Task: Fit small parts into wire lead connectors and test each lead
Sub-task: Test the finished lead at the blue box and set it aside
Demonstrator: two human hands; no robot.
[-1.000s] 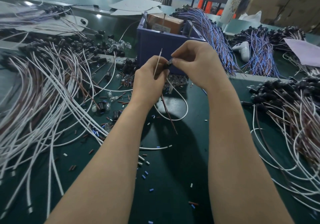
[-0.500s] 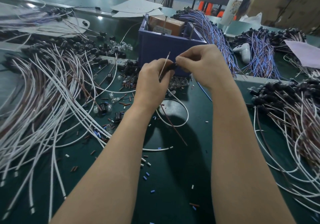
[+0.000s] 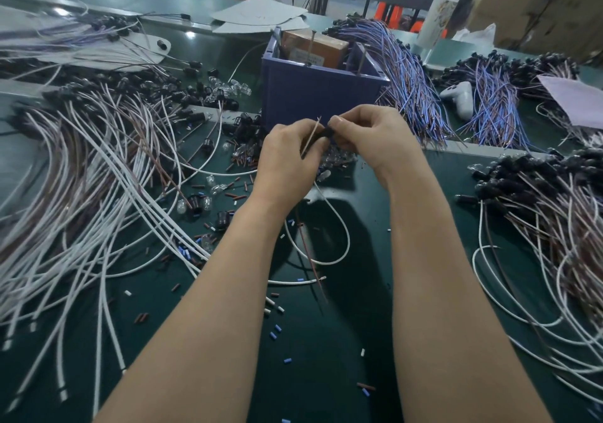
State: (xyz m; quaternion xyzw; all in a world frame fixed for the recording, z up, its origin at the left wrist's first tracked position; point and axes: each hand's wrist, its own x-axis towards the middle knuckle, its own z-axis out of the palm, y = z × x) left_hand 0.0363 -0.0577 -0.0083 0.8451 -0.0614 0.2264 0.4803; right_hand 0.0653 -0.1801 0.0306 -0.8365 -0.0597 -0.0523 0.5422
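Both hands meet in front of the blue bin. My left hand (image 3: 287,158) holds a wire lead, whose thin bare end (image 3: 311,135) sticks up between its fingers; its white wire (image 3: 342,230) loops down onto the green mat beside a brown wire (image 3: 310,259). My right hand (image 3: 368,138) pinches the small black connector (image 3: 324,132) at the top of that lead. What sits inside the connector is hidden by my fingertips. Small clear bulbs (image 3: 336,156) lie heaped just under my hands.
A blue bin (image 3: 319,96) holding a brown box stands right behind my hands. Loose white and brown leads (image 3: 81,177) spread on the left. Leads with black connectors (image 3: 548,200) lie on the right, blue-wired bundles (image 3: 411,73) behind. Insulation scraps dot the mat (image 3: 352,341).
Both hands have dropped slightly and come closer together over the bulb heap. The right fingers still work the black connector while the left keeps its hold on the lead.
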